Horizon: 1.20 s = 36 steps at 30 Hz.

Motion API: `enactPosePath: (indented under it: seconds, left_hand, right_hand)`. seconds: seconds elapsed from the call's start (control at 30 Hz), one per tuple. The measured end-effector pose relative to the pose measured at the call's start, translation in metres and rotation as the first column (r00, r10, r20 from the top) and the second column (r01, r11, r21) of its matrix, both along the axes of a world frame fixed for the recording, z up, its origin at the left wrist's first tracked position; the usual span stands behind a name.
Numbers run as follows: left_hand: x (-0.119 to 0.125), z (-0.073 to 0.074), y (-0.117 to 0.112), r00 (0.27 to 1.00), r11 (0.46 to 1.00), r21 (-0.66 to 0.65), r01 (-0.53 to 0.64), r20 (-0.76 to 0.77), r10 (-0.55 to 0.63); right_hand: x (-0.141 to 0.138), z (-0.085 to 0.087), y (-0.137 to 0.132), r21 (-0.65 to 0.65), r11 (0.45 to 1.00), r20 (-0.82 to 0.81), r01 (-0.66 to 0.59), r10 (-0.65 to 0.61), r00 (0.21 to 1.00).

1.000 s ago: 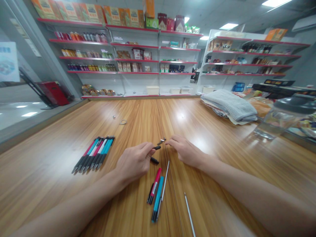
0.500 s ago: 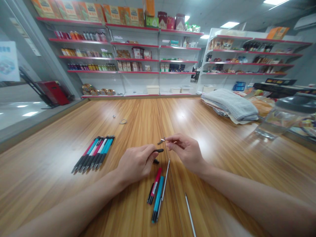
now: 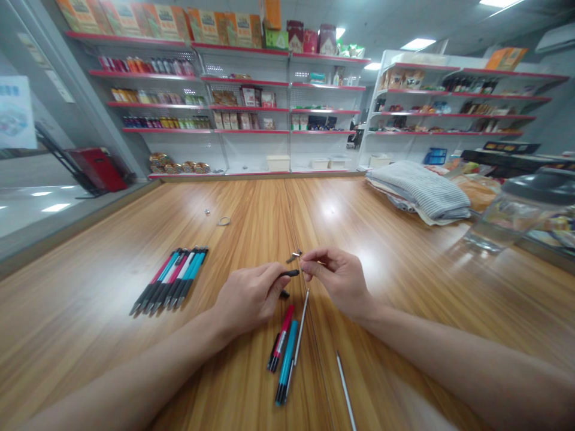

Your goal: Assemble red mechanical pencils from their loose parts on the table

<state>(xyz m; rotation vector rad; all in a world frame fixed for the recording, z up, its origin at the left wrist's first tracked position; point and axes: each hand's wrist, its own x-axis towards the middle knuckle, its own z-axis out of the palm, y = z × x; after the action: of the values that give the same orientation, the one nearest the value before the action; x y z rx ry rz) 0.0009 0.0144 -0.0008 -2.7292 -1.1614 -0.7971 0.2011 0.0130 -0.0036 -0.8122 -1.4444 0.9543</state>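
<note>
My left hand [image 3: 251,296] is closed on a black pen grip [image 3: 290,273], whose free end points right. Just past that end, the thumb and fingers of my right hand [image 3: 336,272] are pinched together; whatever they hold is too small to make out. Small metallic pen parts [image 3: 294,256] lie on the table beyond the fingertips. A second black piece [image 3: 284,294] sits partly hidden below my left hand. Nearer to me are a red pen barrel [image 3: 284,329], a blue pen barrel [image 3: 287,359] and a thin white refill [image 3: 302,326]. Another refill [image 3: 345,389] lies further right.
Several pens [image 3: 171,278] with black grips lie in a row at the left. A ring-shaped piece [image 3: 223,221] rests further back on the wooden table [image 3: 112,239]. Folded striped cloth [image 3: 422,188] and a clear jug [image 3: 498,221] stand at the right. Stocked shelves [image 3: 251,108] line the back.
My right hand has moved slightly toward me, away from the small metallic parts and closer to the pen grip's end. My left hand has barely moved and still holds the pen grip.
</note>
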Motion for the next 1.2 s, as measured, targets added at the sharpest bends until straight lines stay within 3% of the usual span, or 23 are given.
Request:
enactPosePath:
  seconds: [0.13, 0.3, 0.43, 0.57, 0.83, 1.1, 1.2]
  left_hand:
    - [0.000, -0.001, 0.001, 1.000, 1.000, 0.010, -0.005, 0.002, 0.005]
    - [-0.001, -0.001, 0.001, 0.999, 0.999, -0.031, -0.019, 0.043, 0.021]
    - [-0.001, -0.001, 0.002, 0.998, 1.000, -0.025, -0.018, 0.052, 0.020]
    - [-0.001, -0.002, 0.003, 0.999, 0.999, -0.004, -0.035, 0.024, 0.035]
    - [0.000, -0.003, 0.001, 0.998, 1.000, -0.022, -0.005, 0.069, 0.006]
    - [0.001, 0.001, -0.001, 0.998, 1.000, -0.028, 0.002, 0.069, 0.000]
    - [0.001, 0.001, -0.001, 0.997, 1.000, -0.021, 0.017, 0.078, -0.016]
  right_hand:
    - [0.001, 0.001, -0.003, 0.118, 0.993, 0.113, -0.012, -0.001, 0.994]
    - [0.001, -0.001, -0.004, 0.346, 0.938, 0.280, 0.013, -0.116, 0.953]
    - [0.002, -0.001, -0.004, 0.431, 0.902, 0.357, 0.015, -0.186, 0.915]
    - [0.005, -0.001, -0.001, 0.465, 0.886, 0.443, -0.002, -0.231, 0.866]
    - [0.007, -0.005, 0.001, 0.487, 0.861, 0.598, -0.149, -0.204, 0.775]
    - [0.012, -0.002, 0.006, 0.526, 0.832, 0.752, -0.174, -0.359, 0.553]
    - [0.013, -0.001, 0.006, 0.539, 0.818, 0.767, -0.199, -0.379, 0.518]
